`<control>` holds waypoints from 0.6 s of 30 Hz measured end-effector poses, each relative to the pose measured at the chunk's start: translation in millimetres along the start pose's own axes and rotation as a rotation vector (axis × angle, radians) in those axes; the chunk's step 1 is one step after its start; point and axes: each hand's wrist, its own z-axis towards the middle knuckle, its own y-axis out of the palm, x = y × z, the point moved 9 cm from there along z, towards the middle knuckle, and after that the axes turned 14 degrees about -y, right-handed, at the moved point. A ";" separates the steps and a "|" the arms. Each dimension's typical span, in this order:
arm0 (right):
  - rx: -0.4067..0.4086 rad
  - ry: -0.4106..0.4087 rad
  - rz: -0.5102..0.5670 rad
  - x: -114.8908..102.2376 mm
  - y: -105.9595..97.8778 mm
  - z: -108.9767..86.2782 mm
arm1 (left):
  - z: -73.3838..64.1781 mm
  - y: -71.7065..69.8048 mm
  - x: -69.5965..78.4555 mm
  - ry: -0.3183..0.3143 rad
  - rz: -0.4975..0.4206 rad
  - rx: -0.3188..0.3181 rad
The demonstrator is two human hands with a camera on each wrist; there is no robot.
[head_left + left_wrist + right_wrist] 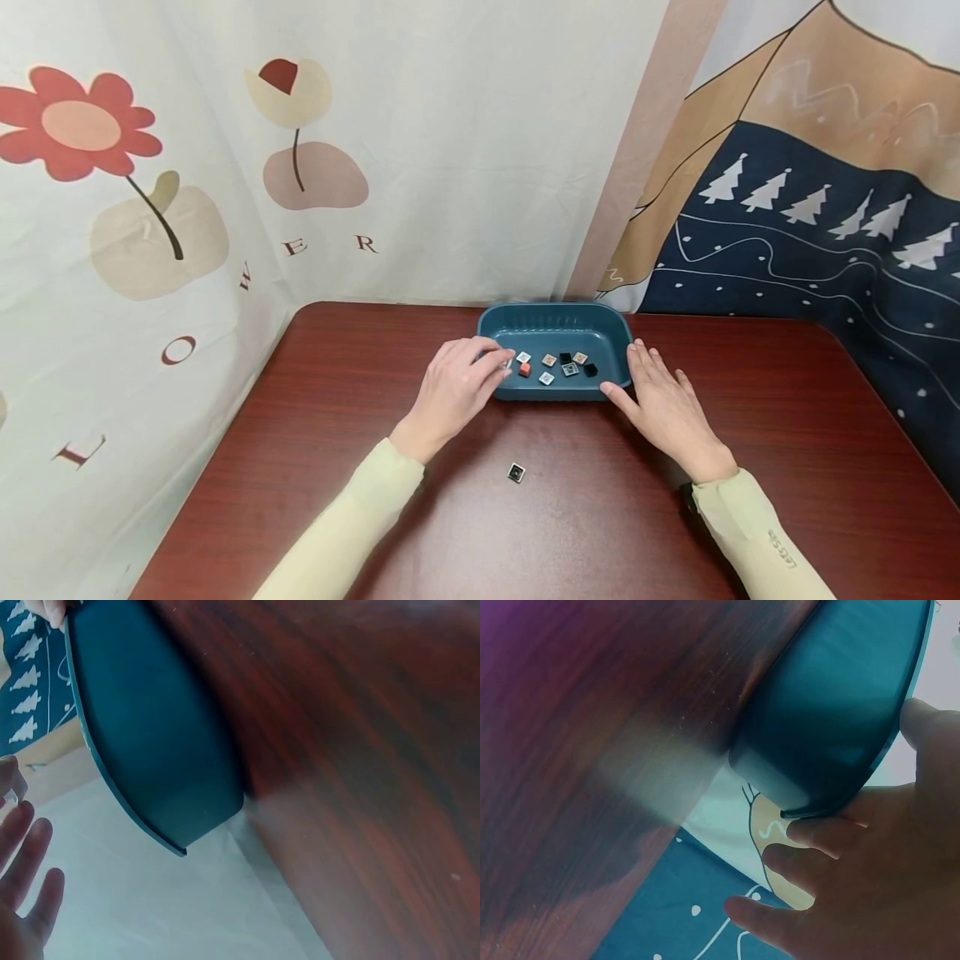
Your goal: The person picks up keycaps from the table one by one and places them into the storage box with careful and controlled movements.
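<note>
My left hand [459, 385] is over the left end of a blue plastic basin [555, 393]. Between its thumb and index finger it pinches a small whitish keycap [16, 789], mostly hidden by the fingers in the head view. The right hand [667, 408] lies with straight fingers against the basin's right end, its thumb touching the rim. Inside the basin are several keycaps: an orange one [525, 369], a white one [547, 378], a black one [591, 370] and others. On the table in front lies one more keycap [516, 472], dark inside with a pale edge.
The reddish-brown wooden table [600, 517] carries the basin near its back edge. A white curtain [465, 167] with flower prints hangs behind and to the left. At the right hangs a cloth [810, 242] with mountains and trees.
</note>
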 end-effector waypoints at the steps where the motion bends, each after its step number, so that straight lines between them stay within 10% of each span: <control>1: 0.000 0.000 0.000 0.1 0.1 0.0 | 2.2 1.3 -2.1 -0.018 0.004 -0.005; 18: 0.005 -0.006 0.003 0.2 0.1 -0.4 | 27.7 38.0 -24.4 -0.267 0.148 -0.120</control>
